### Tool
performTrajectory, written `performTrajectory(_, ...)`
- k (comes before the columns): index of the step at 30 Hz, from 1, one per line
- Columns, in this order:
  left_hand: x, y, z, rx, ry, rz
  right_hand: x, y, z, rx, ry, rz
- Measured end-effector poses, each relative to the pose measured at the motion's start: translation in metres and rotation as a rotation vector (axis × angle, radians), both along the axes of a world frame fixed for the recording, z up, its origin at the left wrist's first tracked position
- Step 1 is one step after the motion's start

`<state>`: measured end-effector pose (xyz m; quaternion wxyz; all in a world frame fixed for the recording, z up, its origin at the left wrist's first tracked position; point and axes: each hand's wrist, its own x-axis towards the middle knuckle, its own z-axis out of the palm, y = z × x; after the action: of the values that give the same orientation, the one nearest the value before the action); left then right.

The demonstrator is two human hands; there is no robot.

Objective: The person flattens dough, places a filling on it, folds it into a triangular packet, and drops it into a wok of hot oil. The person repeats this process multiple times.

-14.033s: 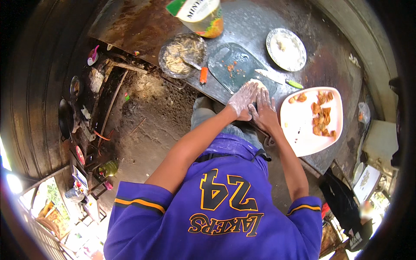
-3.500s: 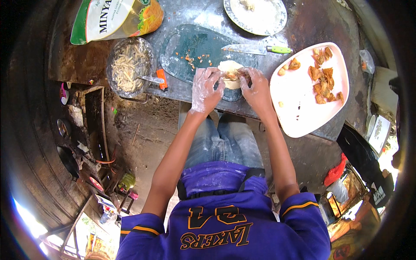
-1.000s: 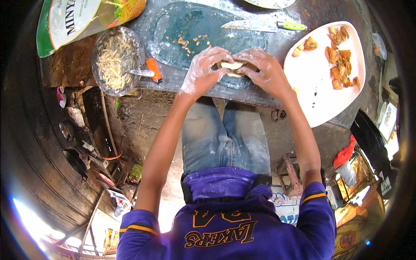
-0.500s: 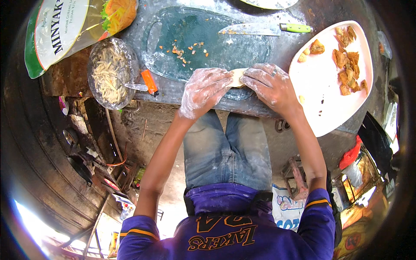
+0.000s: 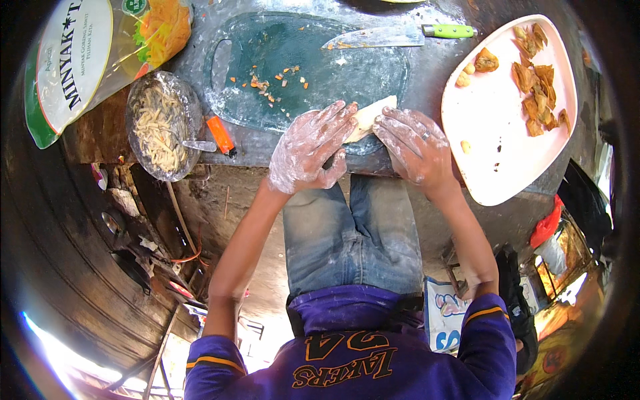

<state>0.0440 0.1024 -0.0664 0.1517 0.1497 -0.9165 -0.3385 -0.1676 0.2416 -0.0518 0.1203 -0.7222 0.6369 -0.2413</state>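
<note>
Between my hands is a pale piece of dough [image 5: 371,120], folded and tilted up to the right, over the near edge of a dark green cutting board [image 5: 320,73]. My right hand [image 5: 419,148], floury and wearing a ring, pinches its right side with bent fingers. My left hand [image 5: 308,152], thick with white flour, touches the dough's left end with its fingertips. Its fingers are stretched out and its thumb stands apart below. Small orange and pale scraps [image 5: 263,85] lie on the board, and a knife [image 5: 377,39] with a green handle rests across its far right part.
To the right stands a pink-white tray [image 5: 480,140] with browned, fried-looking pieces [image 5: 539,90]. At left are a clear bowl [image 5: 189,117] of pale strips, a small orange object [image 5: 220,135] with a black end, and a large oil pouch [image 5: 87,67]. The table's near edge runs below my hands.
My left thumb has moved away from the dough and its fingers have straightened. The dough now tilts up to the right and more of it shows. The view has shifted slightly.
</note>
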Motion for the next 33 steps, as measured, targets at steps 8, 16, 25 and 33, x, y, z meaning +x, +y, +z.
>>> performTrajectory(8,-0.008,0.003,-0.003,-0.059,-0.050,0.032,0.059,0.009,0.001,0.412,-0.007,-0.322)
performTrajectory(16,-0.008,0.002,0.000,-0.075,-0.108,-0.031,0.087,-0.006,0.021,0.496,0.024,-0.561)
performTrajectory(25,-0.004,-0.009,-0.001,0.036,-0.095,-0.119,0.099,-0.021,0.015,0.505,0.033,-0.688)
performTrajectory(33,-0.008,-0.012,0.005,0.042,-0.116,-0.119,0.089,-0.008,0.021,0.251,-0.205,-0.868)
